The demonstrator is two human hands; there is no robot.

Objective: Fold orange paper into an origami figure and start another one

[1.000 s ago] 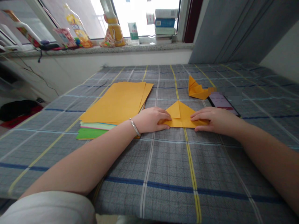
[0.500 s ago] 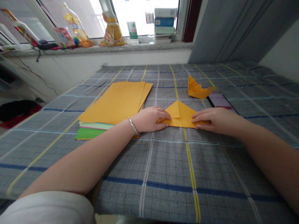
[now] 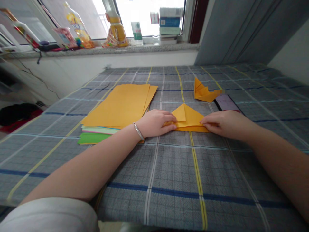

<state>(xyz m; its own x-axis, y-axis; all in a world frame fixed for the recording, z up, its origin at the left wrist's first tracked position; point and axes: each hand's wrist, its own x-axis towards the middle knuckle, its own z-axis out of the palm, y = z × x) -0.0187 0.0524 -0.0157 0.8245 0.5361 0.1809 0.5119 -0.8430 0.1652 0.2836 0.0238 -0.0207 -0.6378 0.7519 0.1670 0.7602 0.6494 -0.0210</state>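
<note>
A folded sheet of orange paper point(image 3: 194, 118) lies on the checked cloth, its peak pointing away from me and a creased flap showing left of its middle. At its left corner my left hand point(image 3: 158, 123) is closed, thumb along the near edge and fingers over the top. My right hand point(image 3: 220, 122) pinches the right corner between thumb and fingers. Along the near edge a strip of the paper stands slightly raised, with another layer beneath. Both outer corners are hidden under my hands. Beyond my right hand sits a folded orange paper boat point(image 3: 204, 91).
Left of my hands lies a stack of coloured paper point(image 3: 118, 104), orange on top with green below. A phone point(image 3: 225, 102) rests behind my right hand, beside the boat. Bottles, a tube and boxes point(image 3: 170, 22) line the windowsill point(image 3: 96, 51) at the back.
My right hand has shifted slightly right and its fingers have closed into a pinch. The paper's near-edge strip has lifted, showing a layer below. My left hand has barely moved.
</note>
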